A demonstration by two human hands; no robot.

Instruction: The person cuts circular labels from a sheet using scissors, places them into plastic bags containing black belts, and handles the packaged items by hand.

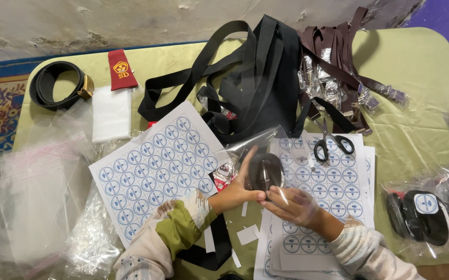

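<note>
Left hand (237, 189) and right hand (292, 205), each grip clamped on a rolled black belt (266, 171) in clear bag (255, 142), scissors (330, 142) far right, sticker sheet (157, 166) left

Soft, even overhead light, pic fairly bright; I see only faint shadows under the black straps (255, 72). Glare on the clear plastic bags (37, 197) at left & the wrap over my right hand (293, 205). Focus sharp at centre; slight wide-angle bend at the edges.
</note>
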